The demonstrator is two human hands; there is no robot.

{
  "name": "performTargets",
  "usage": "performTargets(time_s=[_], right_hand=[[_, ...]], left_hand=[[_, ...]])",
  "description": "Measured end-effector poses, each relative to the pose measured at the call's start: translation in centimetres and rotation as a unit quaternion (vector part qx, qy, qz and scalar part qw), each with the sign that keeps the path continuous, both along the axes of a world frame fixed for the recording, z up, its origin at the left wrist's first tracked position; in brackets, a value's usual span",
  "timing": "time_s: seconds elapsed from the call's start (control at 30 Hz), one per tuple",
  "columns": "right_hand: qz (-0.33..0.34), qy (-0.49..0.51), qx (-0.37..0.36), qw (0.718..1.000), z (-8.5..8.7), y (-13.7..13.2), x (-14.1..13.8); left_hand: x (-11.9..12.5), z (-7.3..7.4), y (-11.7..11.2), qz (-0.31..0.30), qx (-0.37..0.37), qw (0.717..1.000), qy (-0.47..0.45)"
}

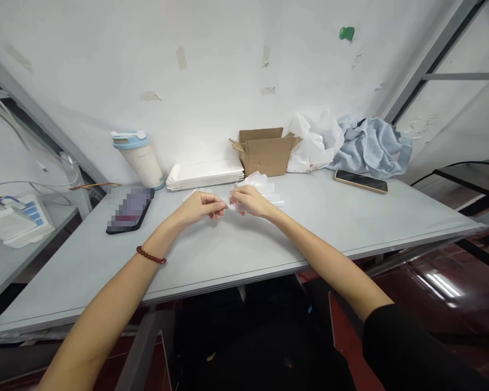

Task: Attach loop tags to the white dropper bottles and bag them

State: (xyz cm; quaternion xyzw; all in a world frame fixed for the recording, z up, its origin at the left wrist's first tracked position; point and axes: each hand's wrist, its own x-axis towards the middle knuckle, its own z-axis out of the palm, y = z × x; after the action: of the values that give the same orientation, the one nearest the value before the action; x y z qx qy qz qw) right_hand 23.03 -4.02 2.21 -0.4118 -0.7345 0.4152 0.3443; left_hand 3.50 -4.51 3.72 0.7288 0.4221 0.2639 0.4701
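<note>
At the middle of the table, my left hand is closed in a pinch, thumb against fingers. My right hand is also closed, its fingertips almost meeting those of the left. Between the two hands is a small whitish, translucent piece; its exact kind is too small to make out. Behind and beside my right hand lies a pile of clear plastic pieces, partly hidden by the hand. More clear material shows faintly behind my left hand.
A stack of white envelopes and an open cardboard box stand against the wall. Leftward are a tumbler and a phone. To the right are a white plastic bag, blue cloth and another phone.
</note>
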Motion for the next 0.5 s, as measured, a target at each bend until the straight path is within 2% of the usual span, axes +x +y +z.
performTargets(time_s=[0.3, 0.5], right_hand=[[0.003, 0.022, 0.021, 1.000, -1.4, -0.2, -0.7], [-0.018, 0.024, 0.004, 1.000, -0.5, -0.3, -0.7]], left_hand=[[0.1, -1.0, 0.1, -0.011, 0.011, 1.000, -0.007], [0.0, 0.0, -0.1, 0.008, 0.044, 0.999, 0.021]])
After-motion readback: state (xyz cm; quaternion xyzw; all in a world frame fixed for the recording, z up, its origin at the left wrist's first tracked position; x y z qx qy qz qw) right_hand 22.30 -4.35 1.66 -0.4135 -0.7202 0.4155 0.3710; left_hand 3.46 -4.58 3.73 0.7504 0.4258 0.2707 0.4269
